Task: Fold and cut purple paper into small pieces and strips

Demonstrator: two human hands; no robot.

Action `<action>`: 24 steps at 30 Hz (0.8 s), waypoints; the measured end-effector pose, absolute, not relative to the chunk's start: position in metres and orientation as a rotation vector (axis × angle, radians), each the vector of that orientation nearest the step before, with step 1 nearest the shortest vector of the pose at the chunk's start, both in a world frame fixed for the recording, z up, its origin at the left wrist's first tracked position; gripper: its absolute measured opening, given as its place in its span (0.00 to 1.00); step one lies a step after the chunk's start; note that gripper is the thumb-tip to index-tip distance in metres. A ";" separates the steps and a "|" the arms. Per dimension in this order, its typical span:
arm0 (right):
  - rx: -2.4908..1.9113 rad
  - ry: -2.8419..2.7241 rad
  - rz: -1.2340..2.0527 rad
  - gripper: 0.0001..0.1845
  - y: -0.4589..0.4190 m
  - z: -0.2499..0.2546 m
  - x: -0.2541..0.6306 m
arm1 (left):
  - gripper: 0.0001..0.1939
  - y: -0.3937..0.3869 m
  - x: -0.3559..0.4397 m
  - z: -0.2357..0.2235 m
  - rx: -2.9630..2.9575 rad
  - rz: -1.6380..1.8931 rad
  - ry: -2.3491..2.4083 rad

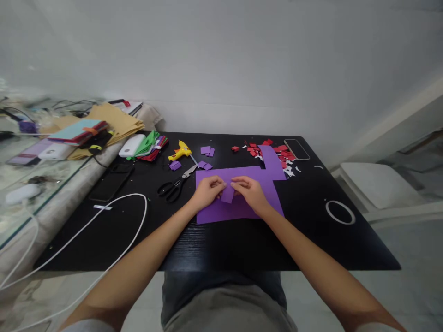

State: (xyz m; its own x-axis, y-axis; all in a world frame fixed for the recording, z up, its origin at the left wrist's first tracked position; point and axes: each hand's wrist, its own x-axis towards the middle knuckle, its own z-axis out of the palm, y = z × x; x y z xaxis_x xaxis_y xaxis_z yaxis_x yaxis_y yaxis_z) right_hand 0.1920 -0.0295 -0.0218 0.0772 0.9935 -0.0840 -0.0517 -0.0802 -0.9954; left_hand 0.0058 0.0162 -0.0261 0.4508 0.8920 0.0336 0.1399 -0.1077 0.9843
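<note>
Between my two hands is a small purple paper piece, held above a large purple sheet that lies on the black table. My left hand pinches the piece at its left edge. From the other side, my right hand grips it with thumb and fingers. Black-handled scissors lie partly open just left of the sheet. Beyond them rests a yellow glue gun. Small purple cut pieces lie in little groups behind the sheet. A purple strip overlaps the sheet's far right corner.
Red and white paper scraps and a phone lie at the back right. A white ring sits near the right edge. On the left are a white cable, a dark phone and stacked coloured paper.
</note>
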 end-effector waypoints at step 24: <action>-1.169 -1.059 1.216 0.19 -0.036 -0.025 0.192 | 0.20 -0.002 -0.004 -0.024 1.578 0.886 0.947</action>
State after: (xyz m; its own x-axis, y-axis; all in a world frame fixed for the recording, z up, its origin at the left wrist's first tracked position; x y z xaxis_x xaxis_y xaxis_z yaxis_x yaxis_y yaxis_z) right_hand 0.1923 -0.0359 -0.0249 0.0768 0.9969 -0.0196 -0.1172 -0.0105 -0.9930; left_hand -0.0038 -0.0020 -0.0239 0.4135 0.9074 0.0745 0.1346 -0.1419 0.9807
